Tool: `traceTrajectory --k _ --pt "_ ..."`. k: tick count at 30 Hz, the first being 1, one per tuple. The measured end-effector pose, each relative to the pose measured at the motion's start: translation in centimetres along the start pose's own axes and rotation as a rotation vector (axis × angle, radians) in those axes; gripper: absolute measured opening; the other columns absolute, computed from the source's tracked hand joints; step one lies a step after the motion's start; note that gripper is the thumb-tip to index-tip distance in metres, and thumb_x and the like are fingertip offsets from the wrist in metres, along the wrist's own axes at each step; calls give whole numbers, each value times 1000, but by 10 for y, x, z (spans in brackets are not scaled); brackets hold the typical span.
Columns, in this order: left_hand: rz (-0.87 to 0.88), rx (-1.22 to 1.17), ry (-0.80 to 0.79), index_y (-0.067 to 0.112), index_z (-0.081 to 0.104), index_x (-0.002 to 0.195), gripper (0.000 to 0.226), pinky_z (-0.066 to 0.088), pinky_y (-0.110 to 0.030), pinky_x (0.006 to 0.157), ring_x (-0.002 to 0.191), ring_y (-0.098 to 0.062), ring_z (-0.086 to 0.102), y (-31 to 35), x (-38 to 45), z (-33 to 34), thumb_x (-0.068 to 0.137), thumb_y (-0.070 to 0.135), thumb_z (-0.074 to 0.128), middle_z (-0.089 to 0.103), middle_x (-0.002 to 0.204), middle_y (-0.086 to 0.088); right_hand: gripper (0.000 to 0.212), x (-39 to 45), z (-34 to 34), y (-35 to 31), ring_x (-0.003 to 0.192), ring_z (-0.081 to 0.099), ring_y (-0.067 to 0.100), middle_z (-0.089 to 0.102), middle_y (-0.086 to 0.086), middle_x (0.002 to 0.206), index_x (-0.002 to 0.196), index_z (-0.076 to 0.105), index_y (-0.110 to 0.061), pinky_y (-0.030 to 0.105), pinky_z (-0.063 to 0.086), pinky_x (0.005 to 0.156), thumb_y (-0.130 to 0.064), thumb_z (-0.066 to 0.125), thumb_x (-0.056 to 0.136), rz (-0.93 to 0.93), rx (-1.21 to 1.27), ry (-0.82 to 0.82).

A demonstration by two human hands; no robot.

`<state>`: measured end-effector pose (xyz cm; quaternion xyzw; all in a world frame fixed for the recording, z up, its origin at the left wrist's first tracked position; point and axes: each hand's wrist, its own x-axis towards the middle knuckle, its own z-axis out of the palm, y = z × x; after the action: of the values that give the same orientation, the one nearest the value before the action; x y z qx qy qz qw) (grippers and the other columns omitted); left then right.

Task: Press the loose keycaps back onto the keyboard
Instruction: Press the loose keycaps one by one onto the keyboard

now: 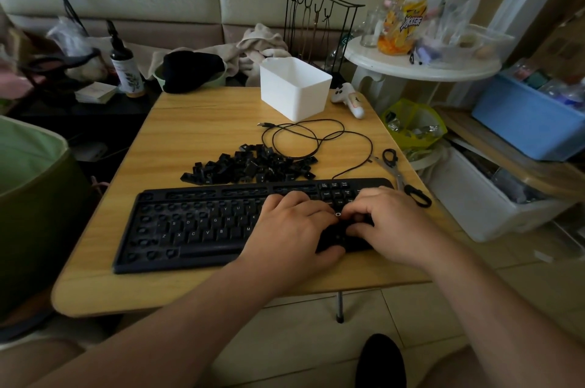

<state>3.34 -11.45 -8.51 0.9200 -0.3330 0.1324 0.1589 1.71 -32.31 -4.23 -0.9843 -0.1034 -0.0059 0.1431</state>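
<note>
- Head view: the left hand (pixel 292 226) and right hand (pixel 387 224) lie together over the right part of the black keyboard (pixel 202 223), fingers curled down and meeting around a small keycap marked "0" (pixel 338 214); which fingers pinch it, I cannot tell.
- The keyboard sits on the wooden table (pixel 202 121), many sockets bare.
- The pile of loose keycaps (pixel 250 167) lies just behind it.
- Scissors (pixel 402 177) lie at the right; a white bin (pixel 294 87) stands farther back.

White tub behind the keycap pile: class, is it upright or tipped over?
Upright. The white tub stands on its base on the table, open mouth facing up. Its contents cannot be seen.
</note>
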Motion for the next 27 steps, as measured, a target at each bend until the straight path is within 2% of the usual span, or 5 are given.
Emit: traceTrajectory --k 7,10,14,21,27 --pt "22 1 16 37 74 120 50 41 -40 96 121 -14 53 0 -1 1 88 67 51 69 125 21 14 8 -6 -2 87 55 1 61 -18 90 97 76 -40 36 52 80 -37 82 85 -8 20 8" --pt "30 -4 24 36 76 119 48 43 -41 95 121 -14 54 -1 0 1 88 64 53 71 123 20 16 7 -5 0 86 56 3 63 -17 91 101 77 -37 36 52 80 -36 81 86 -29 23 43" --pt "38 -12 32 34 77 118 46 42 -40 95 119 -16 55 -1 -1 1 87 61 56 72 120 19 30 1 4 4 91 62 12 68 -12 100 120 76 -26 42 54 83 -30 78 90 -145 -63 107" --pt "28 -4 35 33 76 119 45 37 -38 96 121 -16 54 0 -3 2 88 60 58 73 119 17 16 -5 19 13 82 64 30 69 3 94 101 80 -13 47 52 68 -15 82 85 -327 -234 235" --pt "26 45 77 33 77 117 46 37 -42 94 119 -19 55 3 -6 3 88 63 56 74 117 17 14 -5 18 14 84 65 31 69 2 95 99 80 -15 46 51 70 -17 82 85 -338 -235 240"
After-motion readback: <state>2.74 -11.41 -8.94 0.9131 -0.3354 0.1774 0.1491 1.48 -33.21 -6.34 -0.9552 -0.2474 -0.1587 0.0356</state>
